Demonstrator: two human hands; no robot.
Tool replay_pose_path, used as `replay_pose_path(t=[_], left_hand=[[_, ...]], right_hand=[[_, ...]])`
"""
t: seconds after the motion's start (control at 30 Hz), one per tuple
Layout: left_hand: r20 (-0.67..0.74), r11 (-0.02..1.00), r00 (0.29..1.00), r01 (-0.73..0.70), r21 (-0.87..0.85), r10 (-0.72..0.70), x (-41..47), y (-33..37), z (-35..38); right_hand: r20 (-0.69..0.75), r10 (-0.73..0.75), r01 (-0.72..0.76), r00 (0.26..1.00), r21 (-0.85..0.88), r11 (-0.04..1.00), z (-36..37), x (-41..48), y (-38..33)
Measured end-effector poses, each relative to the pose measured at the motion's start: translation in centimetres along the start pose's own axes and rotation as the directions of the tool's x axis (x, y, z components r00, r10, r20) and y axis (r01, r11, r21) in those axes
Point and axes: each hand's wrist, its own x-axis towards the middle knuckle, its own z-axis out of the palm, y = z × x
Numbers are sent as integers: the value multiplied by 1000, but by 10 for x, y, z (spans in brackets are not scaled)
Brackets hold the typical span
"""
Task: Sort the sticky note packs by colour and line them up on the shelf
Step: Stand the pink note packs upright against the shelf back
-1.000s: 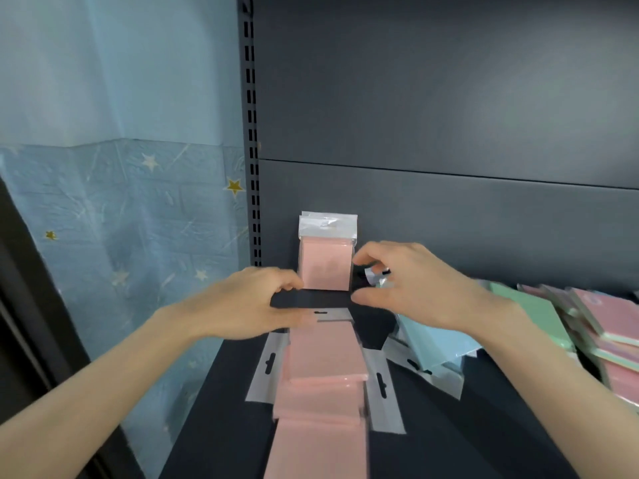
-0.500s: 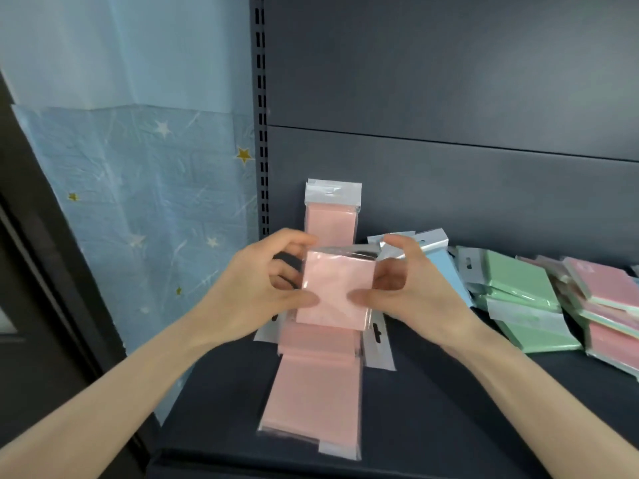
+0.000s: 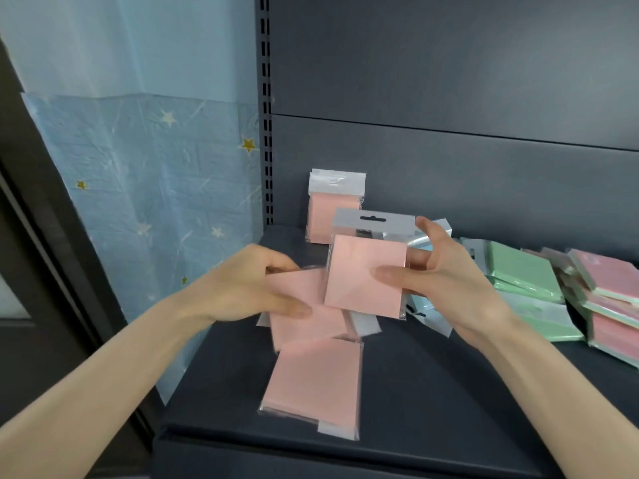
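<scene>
My right hand [image 3: 446, 281] pinches a pink sticky note pack [image 3: 366, 274] by its right edge and holds it upright above the dark shelf [image 3: 432, 402]. My left hand [image 3: 249, 288] grips a second pink pack [image 3: 301, 312] that lies tilted over other pink packs. Another pink pack [image 3: 314, 382] lies flat near the shelf's front edge. One pink pack [image 3: 333, 205] stands upright against the back panel. A blue pack [image 3: 420, 302] is mostly hidden behind my right hand.
Green packs [image 3: 518, 271] lie in a loose heap right of my right hand, with pink packs [image 3: 608, 299] stacked at the far right. A slotted upright [image 3: 265, 108] borders the shelf on the left, beside blue star-patterned wallpaper [image 3: 145, 202].
The pack held by both hands is now in my right hand alone, raised and moved right. My left hand has dropped onto a second pink pack and gripped it.
</scene>
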Motion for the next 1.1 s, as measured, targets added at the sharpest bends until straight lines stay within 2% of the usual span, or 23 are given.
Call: replay_pose_path(t=[0.07,0.13,0.2,0.27,0.37,0.47,0.53,0.6,0.67,0.83,0.97,1.1], left_hand=[[-29,992,1000,0,-126,-4,-4,-2,-4],[-155,967,988,-19,-255,-22,-6,-4,-4],[-306,890,948,-61,-453,-91,-7,-4,2],[-369,782,914,-105,-614,-168,-8,-2,9],[-341,652,919,-136,-746,-199,-11,0,20],[-243,590,965,-142,-795,-96,-13,5,28],[-190,659,982,-136,-740,-11,-14,8,31],[-221,806,974,-164,-568,42,-12,7,31],[-287,907,954,-192,-376,83,-6,3,27],[-371,958,925,-178,-227,84,27,-7,16],[-429,982,891,-184,-47,147,62,-14,13],[-438,988,887,-155,23,149,94,-17,11]], right_hand=[[18,-21,21,1000,7,1000,1,-2,-2],[24,-43,42,999,34,999,2,-3,-3],[22,-64,63,998,61,996,4,-2,-2],[19,-68,66,998,91,994,6,-1,1],[3,-51,50,999,122,991,11,1,6],[11,-45,44,999,102,994,21,2,8],[-13,-44,45,999,68,997,28,4,9],[-58,-56,57,997,14,998,32,8,8],[-65,-94,88,993,-89,992,33,14,6],[27,-131,131,991,-395,909,29,43,2],[-57,-172,100,983,-625,774,28,80,-4],[-128,-159,31,979,-675,737,28,110,-9]])
